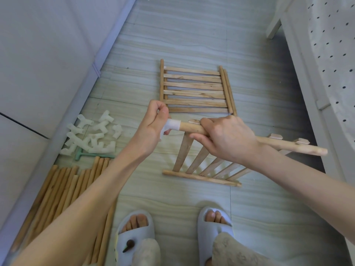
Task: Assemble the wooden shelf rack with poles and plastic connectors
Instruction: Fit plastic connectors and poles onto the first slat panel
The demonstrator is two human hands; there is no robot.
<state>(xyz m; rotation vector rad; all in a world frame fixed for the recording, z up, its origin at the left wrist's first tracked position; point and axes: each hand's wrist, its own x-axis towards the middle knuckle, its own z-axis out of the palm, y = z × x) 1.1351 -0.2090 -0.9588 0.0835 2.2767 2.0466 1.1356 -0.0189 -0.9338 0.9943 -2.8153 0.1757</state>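
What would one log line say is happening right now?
step: fitting connector | left hand: holds plastic connector on rail end | right hand: grips slatted shelf panel rail | spare poles: floor

One head-worn wide-angle view, looking steeply down and forward from above the floor [192,35], close over both forearms, slippered feet [172,227] at the bottom edge, walls bowing at the sides.
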